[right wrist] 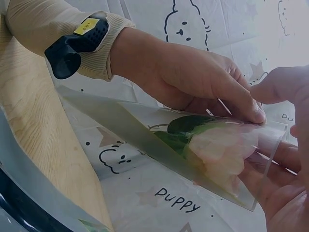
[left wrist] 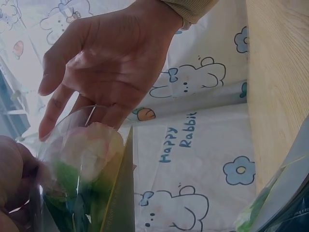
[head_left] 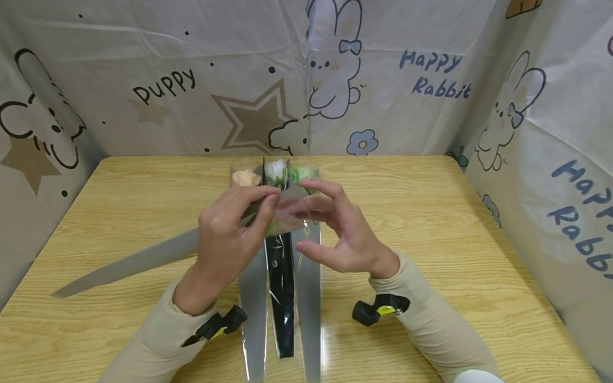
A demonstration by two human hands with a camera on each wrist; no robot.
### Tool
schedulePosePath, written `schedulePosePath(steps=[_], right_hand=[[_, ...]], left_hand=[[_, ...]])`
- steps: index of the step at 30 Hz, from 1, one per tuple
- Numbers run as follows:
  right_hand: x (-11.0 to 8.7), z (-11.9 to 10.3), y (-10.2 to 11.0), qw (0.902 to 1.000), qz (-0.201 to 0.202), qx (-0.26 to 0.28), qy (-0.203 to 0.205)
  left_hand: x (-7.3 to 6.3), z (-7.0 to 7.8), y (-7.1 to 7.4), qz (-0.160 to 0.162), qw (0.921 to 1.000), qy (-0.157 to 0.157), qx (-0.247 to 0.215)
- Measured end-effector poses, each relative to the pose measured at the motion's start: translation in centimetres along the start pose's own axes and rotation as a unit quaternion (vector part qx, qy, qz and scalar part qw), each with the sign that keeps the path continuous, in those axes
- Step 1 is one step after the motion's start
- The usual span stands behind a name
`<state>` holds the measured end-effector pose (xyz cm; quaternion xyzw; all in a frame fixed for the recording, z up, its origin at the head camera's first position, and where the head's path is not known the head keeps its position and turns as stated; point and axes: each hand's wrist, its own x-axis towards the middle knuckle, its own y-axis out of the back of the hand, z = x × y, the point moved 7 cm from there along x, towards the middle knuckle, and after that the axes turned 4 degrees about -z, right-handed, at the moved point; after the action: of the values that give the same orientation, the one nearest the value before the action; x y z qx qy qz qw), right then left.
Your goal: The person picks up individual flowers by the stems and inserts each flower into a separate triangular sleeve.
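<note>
My left hand (head_left: 225, 234) pinches the edge of a clear-fronted flower sleeve (head_left: 292, 213) between thumb and forefinger. Inside it, a pale pink artificial-looking flower (right wrist: 219, 150) with green leaves shows in the right wrist view. The sleeve's grey lower end (head_left: 134, 260) slants away to the left. My right hand (head_left: 342, 234) is at the flower end, its fingers extended behind the clear film and its thumb well apart. Below both hands lie three more wrapped flowers: a peach one (head_left: 246, 177), a white one (head_left: 276, 170) in black wrap, and a green one (head_left: 304, 173).
The three wrapped flowers lie side by side, their grey and black sleeves (head_left: 281, 298) pointing toward me on the wooden table (head_left: 407, 213). A printed cloth (head_left: 383, 106) with rabbits and stars stands around the back and sides. A small black camera (head_left: 380, 309) is strapped at each wrist.
</note>
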<state>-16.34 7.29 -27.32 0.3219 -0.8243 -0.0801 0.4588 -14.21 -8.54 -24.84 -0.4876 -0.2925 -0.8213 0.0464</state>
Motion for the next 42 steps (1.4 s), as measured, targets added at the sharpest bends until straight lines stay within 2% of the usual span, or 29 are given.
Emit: schedulePosePath(steps=[5,12,16,20,26,29,35,42], right_hand=[[0.0,0.0,-0.1,1.0,-0.004,-0.004,-0.001],[0.0,-0.1,0.6,0.9996,0.014,0.001,-0.023],[0.0,-0.1,1.2,0.9992,0.028,-0.001,-0.029],[-0.1,-0.3,1.9,0.9983,0.052,0.003,-0.027],[-0.3,-0.5,3.1,0.9927,0.12,0.004,-0.003],[-0.4,0.1,3.0,0.9917,0.125,0.003,-0.03],[-0.6,1.9,1.3,0.9908,0.08,0.016,-0.108],[-1.4,4.0,0.0,0.9806,0.083,0.076,-0.161]], left_hand=[[0.0,0.1,0.0,-0.007,1.0,-0.002,-0.001],[0.1,-0.5,0.4,0.024,0.9993,0.016,-0.025],[0.1,-0.7,0.5,0.021,0.9993,0.025,-0.018],[0.1,-0.9,0.6,0.012,0.9993,0.033,-0.013],[0.2,-1.0,0.8,0.014,0.9988,0.04,-0.024],[0.2,-1.0,0.8,0.014,0.9988,0.04,-0.025],[0.2,-0.8,1.1,0.025,0.999,0.031,-0.018],[0.3,-0.6,1.9,0.057,0.9975,0.033,-0.026]])
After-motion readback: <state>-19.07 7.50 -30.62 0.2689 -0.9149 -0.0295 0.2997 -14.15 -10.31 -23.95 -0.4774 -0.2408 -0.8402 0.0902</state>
